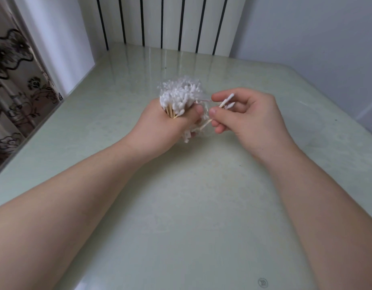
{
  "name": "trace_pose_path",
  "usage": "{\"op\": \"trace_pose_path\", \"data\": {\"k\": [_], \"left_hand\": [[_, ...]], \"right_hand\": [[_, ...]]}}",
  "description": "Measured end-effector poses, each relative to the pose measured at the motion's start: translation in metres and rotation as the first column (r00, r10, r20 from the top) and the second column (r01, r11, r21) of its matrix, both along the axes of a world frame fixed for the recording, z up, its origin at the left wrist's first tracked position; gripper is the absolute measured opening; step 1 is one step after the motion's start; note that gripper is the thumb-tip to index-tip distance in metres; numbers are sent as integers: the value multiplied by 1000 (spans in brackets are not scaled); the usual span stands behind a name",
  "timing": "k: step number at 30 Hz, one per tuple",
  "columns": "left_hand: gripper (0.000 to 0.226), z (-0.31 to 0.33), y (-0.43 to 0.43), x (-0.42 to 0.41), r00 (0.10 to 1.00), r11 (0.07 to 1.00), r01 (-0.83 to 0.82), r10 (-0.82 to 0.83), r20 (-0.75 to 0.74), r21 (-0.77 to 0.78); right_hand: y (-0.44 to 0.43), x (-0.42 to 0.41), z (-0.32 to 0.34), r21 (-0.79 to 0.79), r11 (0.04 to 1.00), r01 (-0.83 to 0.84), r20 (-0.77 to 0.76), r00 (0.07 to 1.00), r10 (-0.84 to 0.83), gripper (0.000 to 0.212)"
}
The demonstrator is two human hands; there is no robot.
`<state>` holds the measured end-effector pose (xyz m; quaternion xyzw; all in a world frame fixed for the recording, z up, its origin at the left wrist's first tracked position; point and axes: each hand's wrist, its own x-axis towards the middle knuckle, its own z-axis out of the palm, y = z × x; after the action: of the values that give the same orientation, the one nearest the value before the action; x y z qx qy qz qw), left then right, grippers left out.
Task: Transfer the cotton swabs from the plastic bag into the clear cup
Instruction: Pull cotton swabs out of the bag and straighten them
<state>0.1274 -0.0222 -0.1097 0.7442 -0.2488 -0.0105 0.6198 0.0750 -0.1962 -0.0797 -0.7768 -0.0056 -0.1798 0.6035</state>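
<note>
A: Left hand (160,126)?
B: Fist clenched round the cotton swabs (178,97): a thick bundle held above the table, pale wooden sticks showing at the thumb, white fluffy tips bursting out on top like a pompom.

A: The bag?
B: The plastic bag (203,117) is thin, clear and crinkled. It sits bunched between the two hands and partly over the bundle. Edges hard to trace.

A: Right hand (250,120)?
B: Thumb and fingertips pinch the loose swabs (226,101), just beside the bundle. One tip points up and to the right. The exact count can't be told.

A: Surface?
B: The table (181,206) is pale green, glossy and faintly mottled, with reflections at the far edge and a small round mark near the front.

A: Room?
B: White ribbed radiator (170,21) with dark gaps behind the table. Plain pale wall (306,28) to the right. Curtain (15,80) at left, beige with dark floral print.
</note>
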Motion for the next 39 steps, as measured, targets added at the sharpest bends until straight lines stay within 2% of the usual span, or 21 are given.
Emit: {"op": "trace_pose_path", "data": {"k": [3, 5, 8, 10, 14, 18, 19, 21, 22, 24, 27, 29, 32, 36, 39], "left_hand": [[8, 5, -1, -7, 981, 983, 180, -182, -63, -40], [2, 6, 1, -5, 968, 971, 224, -232, -98, -80], [5, 5, 1, -3, 951, 963, 257, -267, -155, -79], [5, 3, 0, -6, 941, 959, 275, -284, -185, -70], [11, 3, -4, -9, 932, 962, 252, -270, -242, -103], [14, 7, -4, -10, 907, 952, 263, -300, -297, -160], [14, 8, -3, -10, 900, 947, 272, -314, -303, -173], [12, 9, -3, -11, 895, 942, 278, -325, -305, -187], [10, 9, -3, -11, 894, 943, 269, -321, -313, -197], [8, 11, -3, -12, 879, 940, 241, -316, -357, -241], [12, 13, -2, -12, 835, 928, 216, -337, -435, -305], [14, 14, -1, -11, 802, 919, 225, -363, -474, -323], [14, 13, 0, -10, 753, 910, 229, -391, -530, -346], [7, 13, 0, -10, 746, 904, 254, -409, -526, -342], [6, 13, -1, -11, 751, 900, 265, -419, -511, -347]], "right_hand": [[4, 0, -4, -17, 998, -53, -12, 999, 53, 31], [5, 1, -6, 19, 998, -54, 17, 998, 53, 32], [4, 2, -5, 60, 998, -25, 93, 995, 19, 28], [3, 3, -5, -15, 1000, 10, 127, 992, -8, 27], [2, 3, -12, -270, 958, 97, 145, 988, -59, 27], [6, -1, -14, -290, 957, -6, 145, 988, 50, 40], [6, -3, -13, -336, 942, -15, 133, 989, 63, 40], [5, -5, -14, -439, 896, -62, 68, 992, 102, 40], [5, -6, -14, -434, 893, -118, 20, 990, 140, 43], [4, -8, -13, -434, 874, -217, -49, 975, 217, 62], [5, -8, -12, -652, 714, -257, -118, 964, 240, 111], [8, -6, -13, -729, 640, -241, -129, 968, 217, 125], [9, -3, -15, -788, 594, -164, -64, 981, 186, 114], [5, 0, -15, -791, 611, -36, 96, 979, 182, 93], [3, -1, -14, -772, 631, -78, 66, 977, 202, 100]]}}
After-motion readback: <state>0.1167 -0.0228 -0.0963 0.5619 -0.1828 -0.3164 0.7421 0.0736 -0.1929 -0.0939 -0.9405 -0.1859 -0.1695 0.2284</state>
